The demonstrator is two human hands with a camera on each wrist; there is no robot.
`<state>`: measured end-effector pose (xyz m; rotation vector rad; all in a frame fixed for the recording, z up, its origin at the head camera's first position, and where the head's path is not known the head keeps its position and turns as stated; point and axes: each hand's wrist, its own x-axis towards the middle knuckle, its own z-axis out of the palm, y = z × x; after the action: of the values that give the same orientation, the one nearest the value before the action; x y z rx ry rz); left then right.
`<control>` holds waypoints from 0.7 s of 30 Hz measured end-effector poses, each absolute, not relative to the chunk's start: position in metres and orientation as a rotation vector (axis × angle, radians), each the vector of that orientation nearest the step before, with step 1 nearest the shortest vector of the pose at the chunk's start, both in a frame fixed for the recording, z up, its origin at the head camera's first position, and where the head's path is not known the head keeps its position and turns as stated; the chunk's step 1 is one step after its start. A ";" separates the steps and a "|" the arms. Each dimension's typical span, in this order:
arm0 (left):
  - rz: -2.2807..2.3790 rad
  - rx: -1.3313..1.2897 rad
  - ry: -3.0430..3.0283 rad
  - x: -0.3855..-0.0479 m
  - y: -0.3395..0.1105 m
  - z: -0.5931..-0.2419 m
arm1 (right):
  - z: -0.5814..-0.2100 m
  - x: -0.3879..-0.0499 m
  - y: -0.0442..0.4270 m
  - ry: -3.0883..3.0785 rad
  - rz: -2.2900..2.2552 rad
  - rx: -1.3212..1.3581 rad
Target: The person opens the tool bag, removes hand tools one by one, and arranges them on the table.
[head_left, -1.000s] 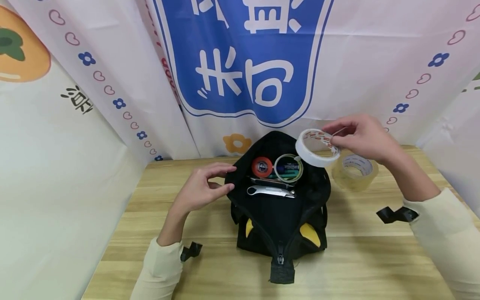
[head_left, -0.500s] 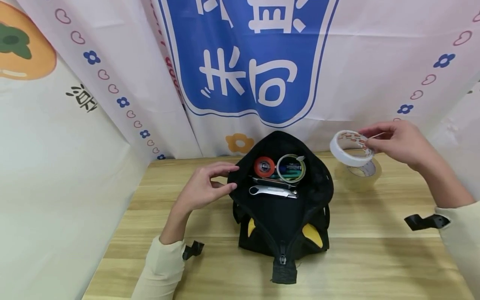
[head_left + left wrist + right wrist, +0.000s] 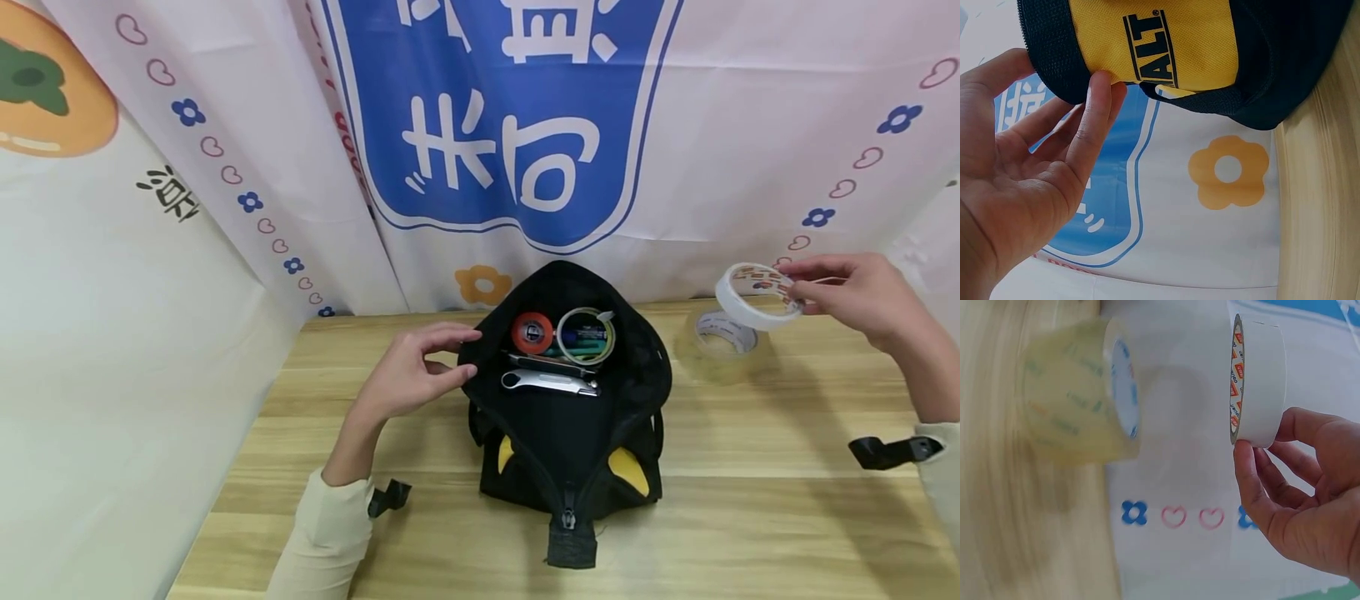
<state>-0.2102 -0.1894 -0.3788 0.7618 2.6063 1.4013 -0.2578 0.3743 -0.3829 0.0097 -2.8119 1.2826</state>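
In the head view a black tool bag with yellow patches stands unzipped on the table. My left hand pinches its left rim between thumb and fingers; the left wrist view shows the fingertips against the yellow side. My right hand holds a white tape roll by its edge, raised above a wide clear packing tape roll. Inside the bag are a red tape roll, a narrow tape ring, a silver box cutter and some pen-like things, partly hidden.
The wooden table ends at a printed cloth backdrop behind the bag. A pale wall or cloth stands along the left side. The bag's zipper end points toward me.
My right hand has carried the white tape roll from beside the bag's opening to the right, past the clear tape roll. My left hand stays at the bag's rim.
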 end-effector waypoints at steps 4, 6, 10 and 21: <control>1.398 0.755 2.614 -0.210 -0.190 -0.378 | -0.390 -0.258 0.385 -2.810 1.303 -0.038; 1.397 0.752 2.616 -0.210 -0.190 -0.378 | -0.393 -0.259 0.390 -2.794 1.332 -0.057; 1.395 0.755 2.617 -0.209 -0.190 -0.378 | -0.397 -0.259 0.400 -2.744 1.422 -0.081; 1.393 0.766 2.612 -0.210 -0.190 -0.379 | -0.409 -0.260 0.418 -2.683 1.471 -0.184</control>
<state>-0.2102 -0.1900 -0.3786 0.7656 2.6122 1.3928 -0.2597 0.4176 -0.4090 -0.1841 -2.6831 1.4712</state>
